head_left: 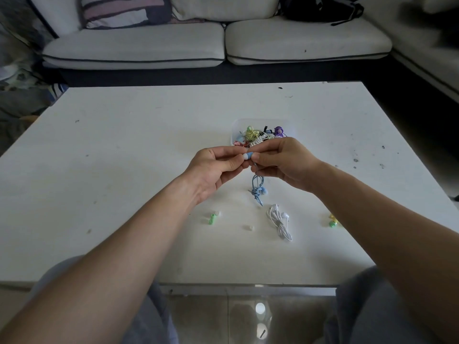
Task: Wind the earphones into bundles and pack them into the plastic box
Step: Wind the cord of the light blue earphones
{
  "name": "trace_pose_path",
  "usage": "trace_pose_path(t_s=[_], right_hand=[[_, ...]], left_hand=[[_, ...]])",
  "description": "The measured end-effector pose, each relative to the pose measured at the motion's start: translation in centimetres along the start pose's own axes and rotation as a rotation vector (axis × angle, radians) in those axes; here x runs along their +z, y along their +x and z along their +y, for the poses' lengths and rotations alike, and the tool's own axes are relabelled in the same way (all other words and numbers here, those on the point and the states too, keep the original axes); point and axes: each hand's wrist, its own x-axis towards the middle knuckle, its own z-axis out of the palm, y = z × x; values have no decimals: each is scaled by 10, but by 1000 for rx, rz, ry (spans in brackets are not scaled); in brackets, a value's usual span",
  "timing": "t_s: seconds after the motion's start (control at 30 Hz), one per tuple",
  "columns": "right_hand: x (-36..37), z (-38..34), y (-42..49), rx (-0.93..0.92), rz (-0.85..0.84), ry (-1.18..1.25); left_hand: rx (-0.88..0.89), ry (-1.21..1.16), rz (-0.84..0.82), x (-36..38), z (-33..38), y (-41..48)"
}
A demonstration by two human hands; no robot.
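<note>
Both hands are raised over the middle of the white table [124,150]. My left hand [213,167] and my right hand [283,162] pinch a blue earbud [248,155] between their fingertips. Its blue cable [257,188] hangs down in a knotted tangle with the second blue earbud beside it. Just behind the hands stands the clear plastic box [234,127], holding several wound earphones in yellow, purple, red and white. A white earphone bundle [280,220] lies on the table nearer to me.
A green earbud piece [213,218] lies at the front left, a small white ear tip [248,227] in the middle, and yellow-green earphones [332,220] peek out beside my right forearm. A grey sofa [216,43] stands behind the table.
</note>
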Motion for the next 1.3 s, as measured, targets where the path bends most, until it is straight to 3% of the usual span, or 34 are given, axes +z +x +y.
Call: trace_pose_path(t_s=[0.73, 1.3], right_hand=[[-1, -2, -2, -18, -1, -73], [16, 4, -5, -82, 198, -94]], left_hand=[[-13, -1, 10, 2, -3, 0], [36, -14, 92, 8, -7, -3]])
